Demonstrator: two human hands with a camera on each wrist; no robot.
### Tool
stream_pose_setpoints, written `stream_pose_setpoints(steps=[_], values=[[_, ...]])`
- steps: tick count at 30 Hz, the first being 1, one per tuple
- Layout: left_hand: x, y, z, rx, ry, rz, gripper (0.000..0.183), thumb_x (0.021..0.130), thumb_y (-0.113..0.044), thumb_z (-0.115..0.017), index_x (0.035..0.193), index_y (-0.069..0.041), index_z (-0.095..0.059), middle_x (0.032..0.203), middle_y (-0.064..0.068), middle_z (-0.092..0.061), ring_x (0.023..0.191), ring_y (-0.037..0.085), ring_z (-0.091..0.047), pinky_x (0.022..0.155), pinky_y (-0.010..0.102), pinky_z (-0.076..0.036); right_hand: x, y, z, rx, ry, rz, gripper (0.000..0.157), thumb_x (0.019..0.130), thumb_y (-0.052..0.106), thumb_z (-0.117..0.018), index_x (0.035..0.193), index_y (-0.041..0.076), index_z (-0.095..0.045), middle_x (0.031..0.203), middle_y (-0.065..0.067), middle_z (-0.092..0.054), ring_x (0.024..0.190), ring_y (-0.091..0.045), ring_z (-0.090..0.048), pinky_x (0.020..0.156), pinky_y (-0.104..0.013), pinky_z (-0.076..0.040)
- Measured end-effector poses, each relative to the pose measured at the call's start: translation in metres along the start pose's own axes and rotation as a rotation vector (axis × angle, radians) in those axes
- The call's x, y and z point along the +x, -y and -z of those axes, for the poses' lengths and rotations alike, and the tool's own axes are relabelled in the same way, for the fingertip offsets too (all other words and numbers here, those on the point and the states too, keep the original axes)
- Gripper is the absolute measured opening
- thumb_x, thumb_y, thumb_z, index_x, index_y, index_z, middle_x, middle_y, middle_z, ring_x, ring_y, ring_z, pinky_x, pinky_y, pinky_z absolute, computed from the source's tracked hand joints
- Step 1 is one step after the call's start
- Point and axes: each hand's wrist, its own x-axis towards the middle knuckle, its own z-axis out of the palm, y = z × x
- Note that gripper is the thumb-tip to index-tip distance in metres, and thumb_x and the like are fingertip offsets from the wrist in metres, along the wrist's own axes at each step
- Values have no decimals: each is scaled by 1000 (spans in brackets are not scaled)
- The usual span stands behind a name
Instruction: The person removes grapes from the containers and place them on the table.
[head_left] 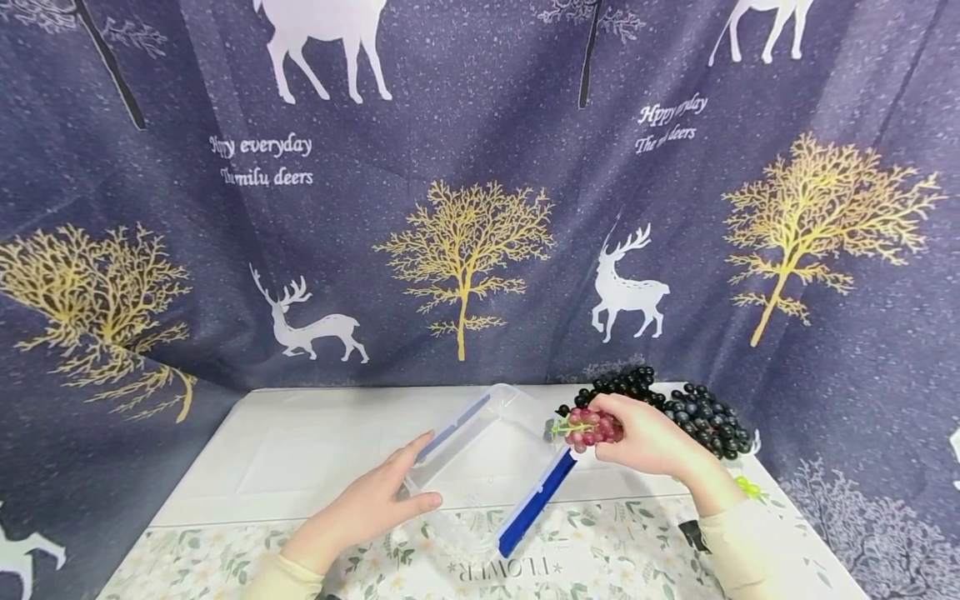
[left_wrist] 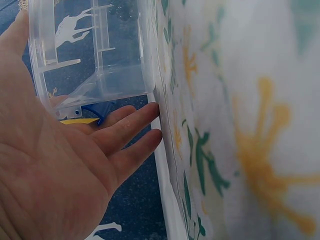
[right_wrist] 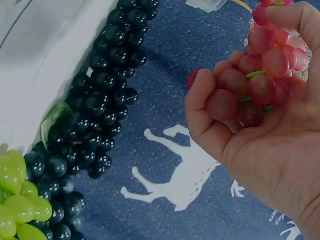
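My right hand (head_left: pixel 648 437) grips a bunch of pinkish-red grapes (head_left: pixel 592 429) above the right side of a clear plastic box (head_left: pixel 537 502). Its fingers curl round the fruit in the right wrist view, and green stem (right_wrist: pixel 256 74) shows among the grapes (right_wrist: pixel 265 75). At the box's left side is my left hand (head_left: pixel 367 504), fingers fairly straight and thumb apart, touching the wall. The left wrist view shows the box (left_wrist: pixel 122 80) beside those fingers (left_wrist: pixel 125 130). Long blue latch flaps run along two sides of the box.
Behind my right hand lie black grape bunches (head_left: pixel 708 421) at the table's back right. Green grapes (head_left: pixel 748 487) sit near my right forearm. A floral cloth (head_left: pixel 600 550) covers the front of the white table (head_left: pixel 315 442). A dark blue deer-print curtain (head_left: pixel 465 125) hangs behind.
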Motion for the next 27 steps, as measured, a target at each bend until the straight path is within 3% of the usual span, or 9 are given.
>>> stream_pose_setpoints(steps=[27], values=[[0,1,-1,3,-7,-2,90,108,-57,-70,180,-34,-21,179,14,-35,145,45,-59,107,74,-51,-18,-18,5,21,-32,-72,33,84,12,-84,105,30,-67,80,9,-54,69,-8,-49,60,-30,-41]])
